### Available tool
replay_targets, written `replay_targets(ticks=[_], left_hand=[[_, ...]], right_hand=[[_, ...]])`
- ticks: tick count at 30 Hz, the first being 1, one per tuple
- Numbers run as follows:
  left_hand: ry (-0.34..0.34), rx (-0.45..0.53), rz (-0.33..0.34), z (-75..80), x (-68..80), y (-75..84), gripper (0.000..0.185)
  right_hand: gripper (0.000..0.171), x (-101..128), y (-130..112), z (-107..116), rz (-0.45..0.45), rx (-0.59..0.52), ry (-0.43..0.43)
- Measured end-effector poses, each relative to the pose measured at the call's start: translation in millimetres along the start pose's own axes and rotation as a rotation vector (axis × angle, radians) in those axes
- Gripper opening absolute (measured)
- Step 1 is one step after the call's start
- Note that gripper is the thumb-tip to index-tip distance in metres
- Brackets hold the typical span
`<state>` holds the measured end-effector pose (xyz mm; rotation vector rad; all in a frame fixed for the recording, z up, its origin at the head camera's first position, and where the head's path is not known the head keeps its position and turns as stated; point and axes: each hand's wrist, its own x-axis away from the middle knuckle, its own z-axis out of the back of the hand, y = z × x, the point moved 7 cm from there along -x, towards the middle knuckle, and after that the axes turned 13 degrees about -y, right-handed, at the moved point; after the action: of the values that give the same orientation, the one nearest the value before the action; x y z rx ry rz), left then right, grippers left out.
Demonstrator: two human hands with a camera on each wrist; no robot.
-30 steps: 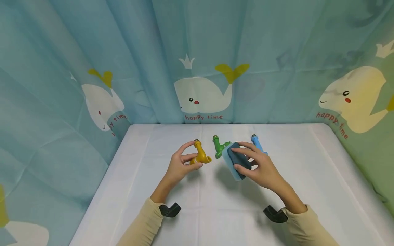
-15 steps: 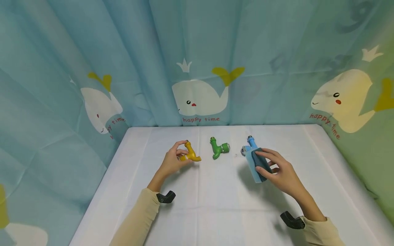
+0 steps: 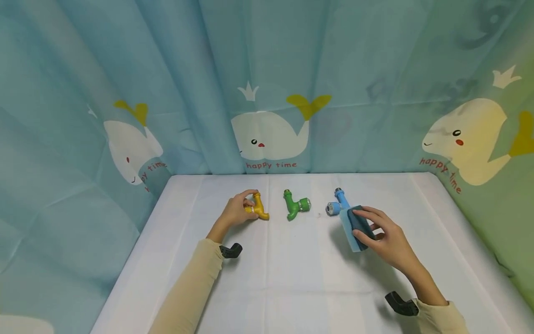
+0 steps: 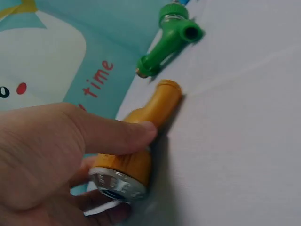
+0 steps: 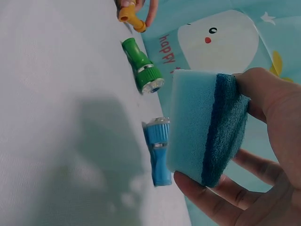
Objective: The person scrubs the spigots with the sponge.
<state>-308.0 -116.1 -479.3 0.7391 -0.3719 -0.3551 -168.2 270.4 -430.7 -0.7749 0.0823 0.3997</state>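
My left hand (image 3: 237, 211) holds a yellow tap (image 3: 259, 206) at the table's back left, thumb and fingers on its body. In the left wrist view the thumb lies across the yellow tap (image 4: 157, 106), its silver-capped knob pointing toward the camera. My right hand (image 3: 390, 239) grips a sponge (image 5: 202, 125) by its edges, light blue on one face and dark blue on the other. The sponge is held above the table, in front of a blue tap (image 3: 342, 199) that it partly hides. Between the hands lies a green tap (image 3: 294, 205), untouched.
A white cloth covers the table (image 3: 300, 269). Behind it and at both sides hangs a curtain (image 3: 354, 69) printed with whales. A black curved piece is on each sleeve cuff, the left one (image 3: 231, 251) and the right one (image 3: 401, 304).
My left hand has moved left and lowered the yellow tap to the table. The right hand has carried the sponge rightward from near the green tap to in front of the blue one.
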Motion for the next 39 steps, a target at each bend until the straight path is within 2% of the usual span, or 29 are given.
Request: replay_targets(ticks=[6,10,12,14,17,20,24,30,39], left_hand=[[-0.09,-0.03,0.046,1.8,-4.2,3.5,0.07],[-0.091,-0.075,0.044,2.4,-4.7,4.4,0.071],[-0.046,-0.099,0.01,4.2,-2.6,6.4,0.073],[0.027,-0.125,-0.024,6.0,2.5,8.6,0.077],[0.153,-0.179,-0.073,8.5,13.4,12.7,0.084],[0.233,-0.266,-0.105,8.7,24.8,18.3,0.088],[0.272,-0.385,-0.142,8.2,35.2,25.6,0.09],[0.318,-0.523,-0.188,6.6,46.9,33.8,0.093],[0.364,-0.531,-0.183,6.9,62.0,35.6,0.09]], right_hand=[[0.052,0.6,2.1,-0.1,0.023,0.018,-0.001],[0.052,0.8,3.0,2.2,0.027,0.03,0.002],[0.052,0.5,3.4,4.0,0.032,0.038,0.007],[0.052,0.5,4.7,6.8,0.038,0.049,0.015],[0.052,1.4,8.3,12.7,0.045,0.082,0.032],[0.052,3.6,14.5,21.2,0.039,0.121,0.058],[0.05,4.0,27.0,32.4,-0.002,0.174,0.076],[0.05,-0.3,56.2,47.4,-0.14,0.245,0.043],[0.054,-18.8,101.6,57.7,-0.274,0.321,-0.052]])
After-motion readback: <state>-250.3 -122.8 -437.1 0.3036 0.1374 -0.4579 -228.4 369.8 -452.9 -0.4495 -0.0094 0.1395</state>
